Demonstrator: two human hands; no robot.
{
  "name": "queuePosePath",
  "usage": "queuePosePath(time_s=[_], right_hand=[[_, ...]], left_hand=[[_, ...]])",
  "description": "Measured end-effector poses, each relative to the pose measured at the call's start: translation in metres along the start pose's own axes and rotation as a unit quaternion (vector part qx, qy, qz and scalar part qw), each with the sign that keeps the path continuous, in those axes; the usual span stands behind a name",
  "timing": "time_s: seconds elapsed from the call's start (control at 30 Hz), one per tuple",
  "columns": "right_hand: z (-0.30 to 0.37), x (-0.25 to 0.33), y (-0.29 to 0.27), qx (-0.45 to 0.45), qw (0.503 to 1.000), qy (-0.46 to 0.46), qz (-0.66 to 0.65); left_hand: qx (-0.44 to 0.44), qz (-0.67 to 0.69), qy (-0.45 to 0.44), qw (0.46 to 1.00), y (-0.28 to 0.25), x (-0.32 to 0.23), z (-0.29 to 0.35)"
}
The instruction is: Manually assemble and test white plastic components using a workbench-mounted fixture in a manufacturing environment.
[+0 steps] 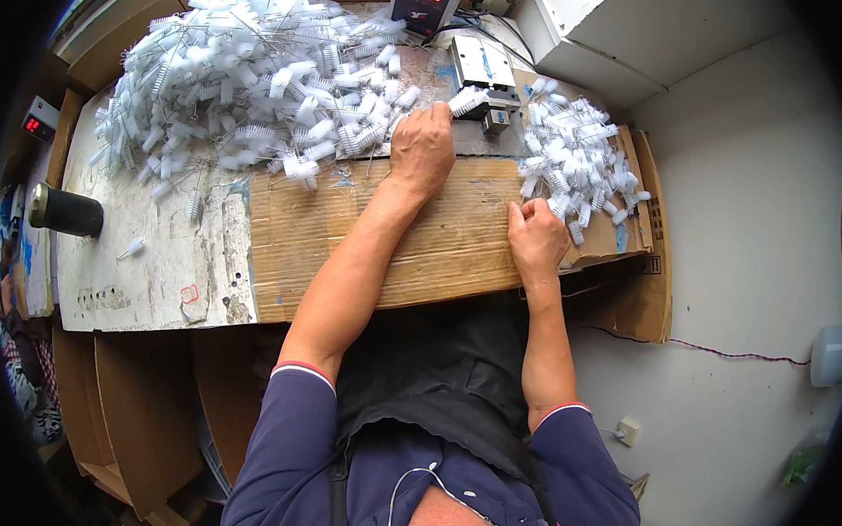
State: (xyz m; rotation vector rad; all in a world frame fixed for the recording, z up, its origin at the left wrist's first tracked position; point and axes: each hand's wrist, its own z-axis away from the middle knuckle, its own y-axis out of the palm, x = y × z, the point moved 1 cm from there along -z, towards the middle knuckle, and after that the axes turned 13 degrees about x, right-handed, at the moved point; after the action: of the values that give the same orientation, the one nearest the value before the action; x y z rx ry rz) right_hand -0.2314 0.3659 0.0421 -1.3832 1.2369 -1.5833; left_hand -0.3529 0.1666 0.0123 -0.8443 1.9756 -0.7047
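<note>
Before me, a brush pile lies on the bench left of the machine; another pile sits right.

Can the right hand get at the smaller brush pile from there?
Looks like yes: the right hand is at the near edge of the smaller pile, with nothing visible between them; the left hand is off by the metal block.

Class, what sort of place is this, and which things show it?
Probably a small workshop: a large heap of white wire-stemmed brushes, a small metal bench machine and a red-lit digital display box.
</note>
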Motion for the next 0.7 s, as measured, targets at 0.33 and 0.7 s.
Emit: queuePosePath(time_s=[0.33,0.7], right_hand=[[-0.006,0.039,0.010,0.049,0.986,-0.098,-0.123],[-0.082,0.065,0.031,-0.001,0.982,-0.056,-0.180]], left_hand=[[0.011,0.271,-0.120,0.955,0.000,0.014,-0.003],[-0.023,0.256,-0.129,0.958,0.006,0.014,-0.007]])
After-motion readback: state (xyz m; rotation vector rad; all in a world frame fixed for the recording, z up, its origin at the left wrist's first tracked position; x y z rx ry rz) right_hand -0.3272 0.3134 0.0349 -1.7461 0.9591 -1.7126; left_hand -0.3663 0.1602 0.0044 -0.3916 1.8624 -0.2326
